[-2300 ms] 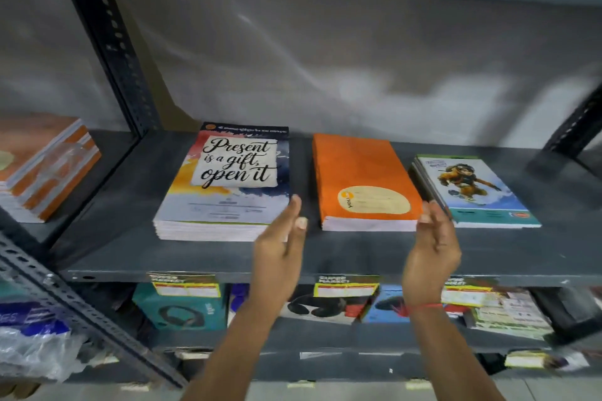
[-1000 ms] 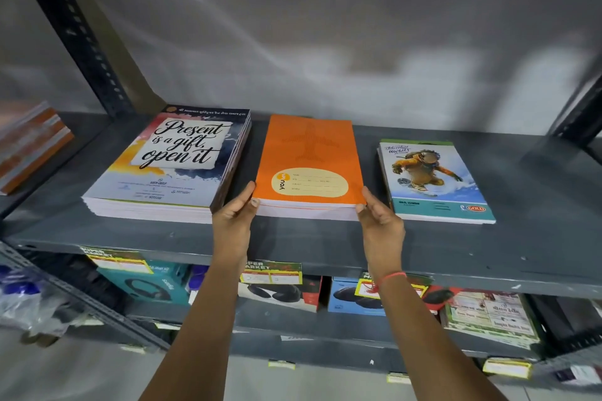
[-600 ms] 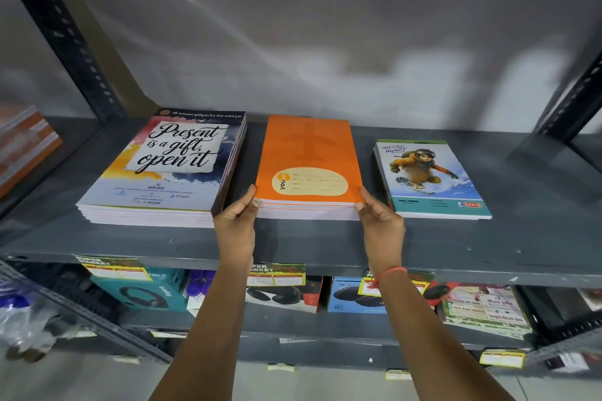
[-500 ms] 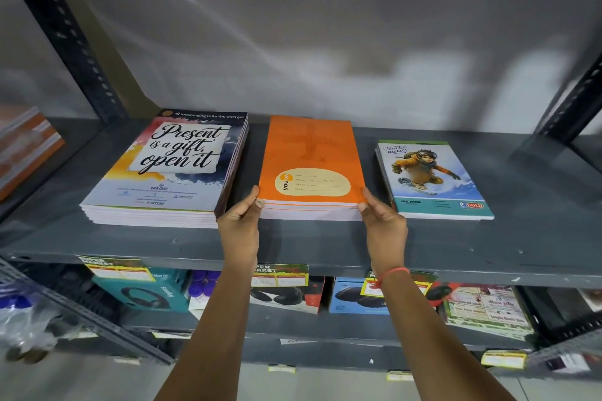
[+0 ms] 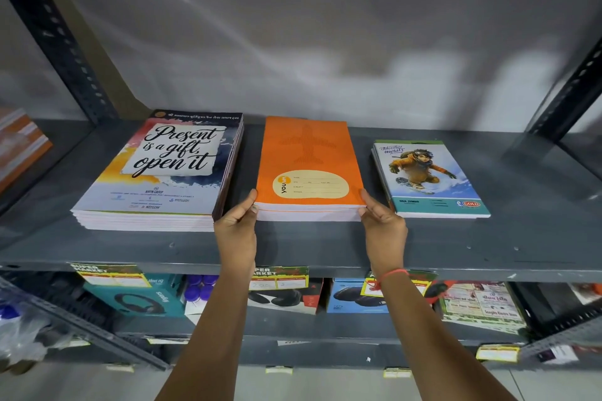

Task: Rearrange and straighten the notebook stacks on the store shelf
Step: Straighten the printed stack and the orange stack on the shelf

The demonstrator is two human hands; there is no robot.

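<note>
The left hand (image 5: 235, 228) has its grip closed on the near left corner of the orange notebook stack (image 5: 309, 169), thumb on the cover, and the right hand (image 5: 384, 227) pinches the near right corner the same way. That stack lies flat in the middle of the grey shelf (image 5: 537, 238), between the taller "Present is a gift" stack (image 5: 163, 172) on the left and the thin snowboarder stack (image 5: 426, 177) on the right, touching neither.

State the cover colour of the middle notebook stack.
Orange, on the middle notebook stack, head view.
</note>
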